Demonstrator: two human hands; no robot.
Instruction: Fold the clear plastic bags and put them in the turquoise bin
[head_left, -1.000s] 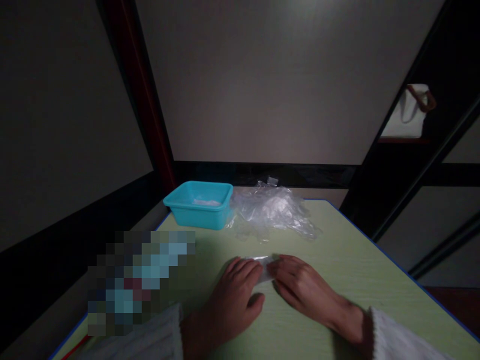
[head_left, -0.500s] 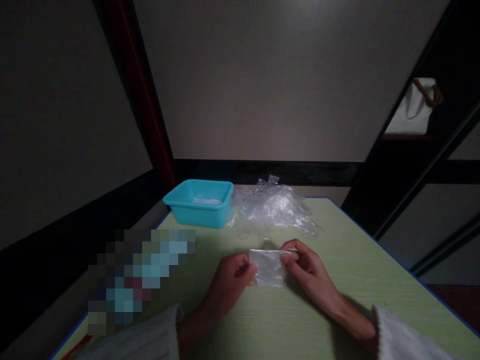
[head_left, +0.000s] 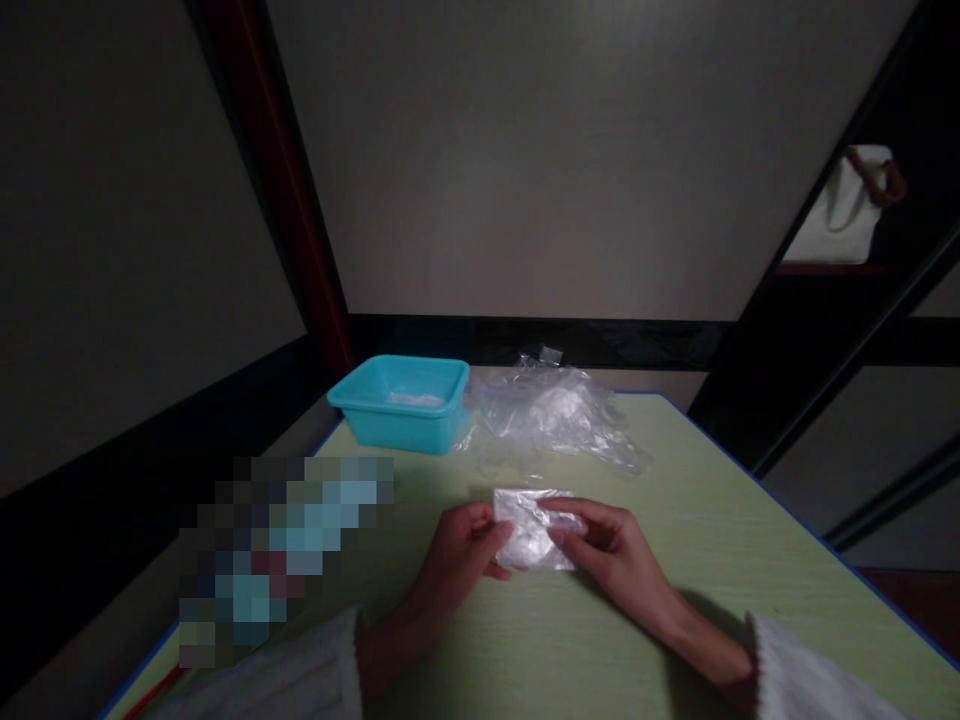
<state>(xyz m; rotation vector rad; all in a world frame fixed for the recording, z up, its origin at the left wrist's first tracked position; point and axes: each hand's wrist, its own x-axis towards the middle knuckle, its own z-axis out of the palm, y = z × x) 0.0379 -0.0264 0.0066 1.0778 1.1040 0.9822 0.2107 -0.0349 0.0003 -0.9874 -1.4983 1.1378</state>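
Note:
A small folded clear plastic bag is held up over the near part of the table, its surface wrinkled and shiny. My left hand pinches its left edge, thumb in front and fingers behind. On the right side, my right hand has its thumb and index finger closed on the plastic, with the index finger reaching across the front near the top. Beyond both hands lies a loose heap of clear plastic bags.
A turquoise plastic basket stands at the back left of the pale green table, with some whitish plastic inside. A blurred-out patch covers things at the left edge. A white bag sits on a shelf far right.
My right index finger has come from behind the top edge to the front of the plastic bag. The bag looks more wrinkled. My left hand keeps its pinch.

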